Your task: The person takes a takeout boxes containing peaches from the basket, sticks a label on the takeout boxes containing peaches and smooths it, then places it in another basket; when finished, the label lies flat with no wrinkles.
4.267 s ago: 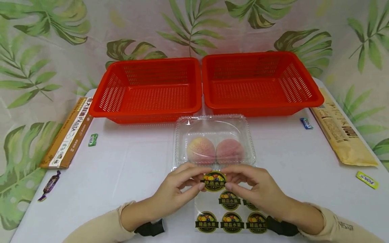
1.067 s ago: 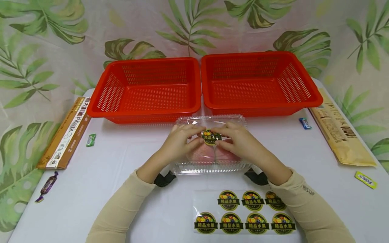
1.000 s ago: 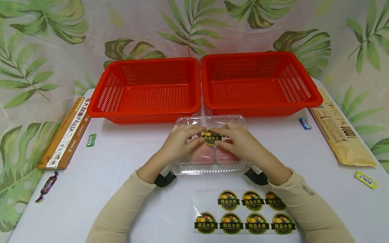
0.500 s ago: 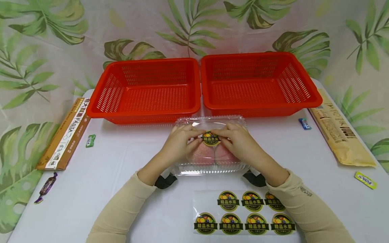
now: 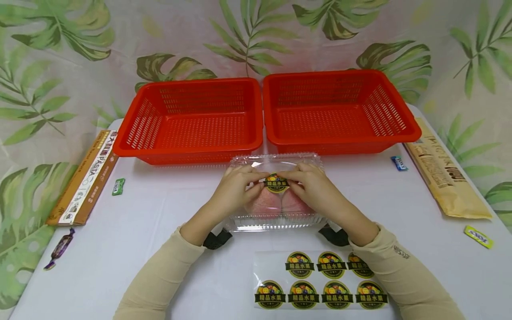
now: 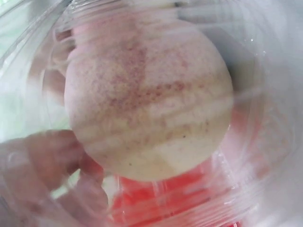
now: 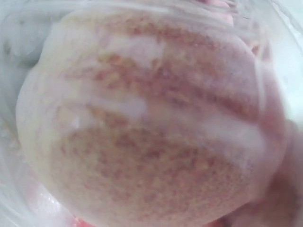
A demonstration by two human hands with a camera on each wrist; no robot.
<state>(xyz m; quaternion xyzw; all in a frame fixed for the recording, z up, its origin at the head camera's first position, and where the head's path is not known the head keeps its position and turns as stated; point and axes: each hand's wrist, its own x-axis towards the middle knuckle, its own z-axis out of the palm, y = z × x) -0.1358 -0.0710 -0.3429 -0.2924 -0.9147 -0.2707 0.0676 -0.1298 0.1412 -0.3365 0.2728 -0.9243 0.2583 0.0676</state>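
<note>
A closed clear plastic clamshell box with two pinkish peaches inside, a left peach and a right peach, sits mid-table. On its lid is a round black-and-gold fruit sticker. My left hand pinches the sticker's left edge between thumb and index finger. Opposite it, my right hand holds the right edge, its thumb partly hidden. Through the plastic, the left wrist view shows a peach and blurred fingers. A peach fills most of the right wrist view.
A sheet of several matching stickers lies in front, its right side under my right forearm. Behind stand a left red basket and a right red basket. A pasta box, a kraft packet and small candies flank them.
From above the sticker sheet, both hands have carried the sticker forward onto the box lid. The box, open before, is now closed. Over the last second the right thumb has shifted slightly off the sticker's face.
</note>
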